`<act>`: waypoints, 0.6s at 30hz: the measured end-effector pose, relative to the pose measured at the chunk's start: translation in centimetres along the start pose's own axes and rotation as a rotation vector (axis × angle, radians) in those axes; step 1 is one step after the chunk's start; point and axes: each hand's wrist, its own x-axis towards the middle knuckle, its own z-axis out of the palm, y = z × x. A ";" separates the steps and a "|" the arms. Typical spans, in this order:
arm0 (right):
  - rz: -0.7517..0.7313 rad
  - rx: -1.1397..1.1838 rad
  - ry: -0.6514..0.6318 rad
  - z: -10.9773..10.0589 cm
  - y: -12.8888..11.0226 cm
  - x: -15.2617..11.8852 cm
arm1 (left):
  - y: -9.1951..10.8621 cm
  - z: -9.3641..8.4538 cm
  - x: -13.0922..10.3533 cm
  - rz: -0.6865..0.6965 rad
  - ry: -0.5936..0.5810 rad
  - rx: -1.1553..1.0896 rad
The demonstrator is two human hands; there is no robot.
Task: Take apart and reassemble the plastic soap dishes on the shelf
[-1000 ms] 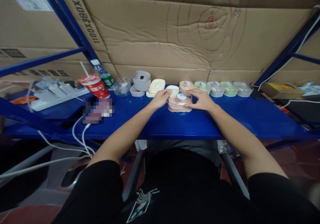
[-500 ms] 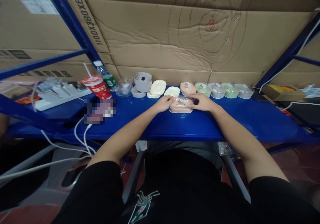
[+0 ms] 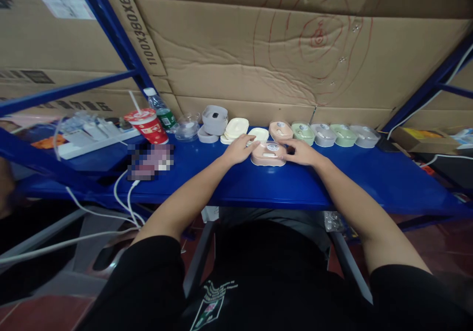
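Observation:
A pink box with a clear lid and a round label (image 3: 269, 154) stands on the blue table (image 3: 236, 185). My left hand (image 3: 239, 149) is at its left side, thumb at the lid's edge. On the right side, my right hand (image 3: 300, 152) grips the same box between thumb and fingers. Behind it lies a cream lid (image 3: 259, 134), beside a stack of cream lids (image 3: 237, 127). Another pink box (image 3: 281, 130), a green box (image 3: 303, 134) and several more lidded boxes form a row to the right.
Grey tubs (image 3: 215, 120) and clear lids (image 3: 187, 128) stand at the back left, near a red cup (image 3: 150, 127) and a bottle (image 3: 162, 112). A power strip (image 3: 99, 141) lies farther left. Cardboard (image 3: 221, 40) rises behind the table.
My left hand has loosened a little at the box's left side, its fingers now raised and more spread. My right hand stays on the box. The view has shifted slightly.

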 end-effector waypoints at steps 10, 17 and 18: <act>-0.214 -0.058 0.075 1.2 0.5 0.4 | -4.4 -6.0 1.2 -0.118 0.423 0.178; -0.298 -0.198 0.038 0.1 -2.3 0.5 | -4.7 -5.5 1.3 -0.101 0.332 0.173; -0.288 -0.267 0.043 -0.6 -2.7 0.4 | -4.6 -5.4 1.3 -0.095 0.309 0.170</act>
